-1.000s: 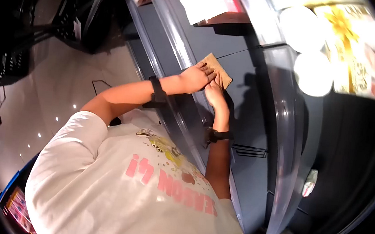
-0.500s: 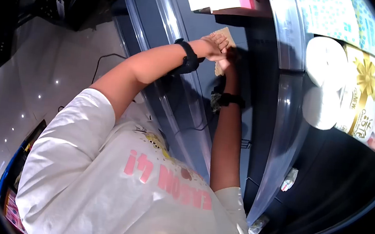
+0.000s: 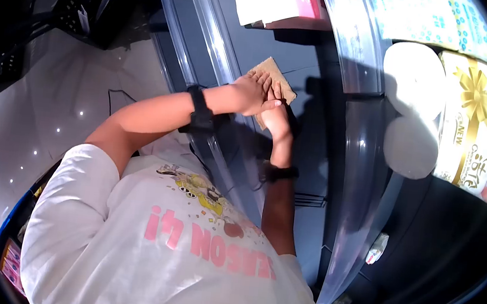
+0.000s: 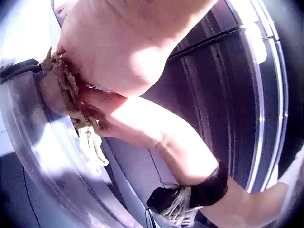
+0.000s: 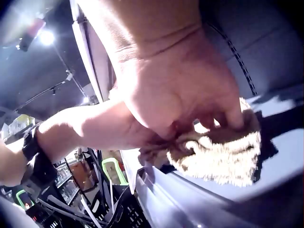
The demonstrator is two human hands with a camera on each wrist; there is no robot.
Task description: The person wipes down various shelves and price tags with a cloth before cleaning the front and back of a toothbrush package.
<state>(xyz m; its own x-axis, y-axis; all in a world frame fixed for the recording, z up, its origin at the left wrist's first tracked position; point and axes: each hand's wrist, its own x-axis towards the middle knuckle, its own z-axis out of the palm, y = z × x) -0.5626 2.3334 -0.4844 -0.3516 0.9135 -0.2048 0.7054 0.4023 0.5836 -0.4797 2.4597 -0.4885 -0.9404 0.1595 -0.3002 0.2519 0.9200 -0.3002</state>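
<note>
A folded tan terry cloth (image 3: 285, 85) lies on the grey shelf (image 3: 313, 159), just inside its clear front strip. My left hand (image 3: 252, 94) rests across the cloth with fingers stretched over it. Beside it, partly overlapped by the left hand, my right hand (image 3: 276, 120) presses on the same cloth, fingers pointing forward. From the right wrist view, the cloth's fluffy edge (image 5: 218, 161) bunches near the right thumb. Some fingertips are hidden in the left wrist view, where the cloth (image 4: 71, 90) shows edge-on. Each wrist wears a black strap.
Clear plastic strips (image 3: 229, 57) run along the shelf edges. A pink and white box (image 3: 275, 2) stands farther along the shelf. White rolls (image 3: 411, 147) and a gold-bowed package (image 3: 471, 127) are at the right. Black baskets (image 3: 92, 14) stand beyond the shelf at left.
Both hands and the cloth slid farther along the shelf, then came back toward the body. The hands stay together on the cloth throughout.
</note>
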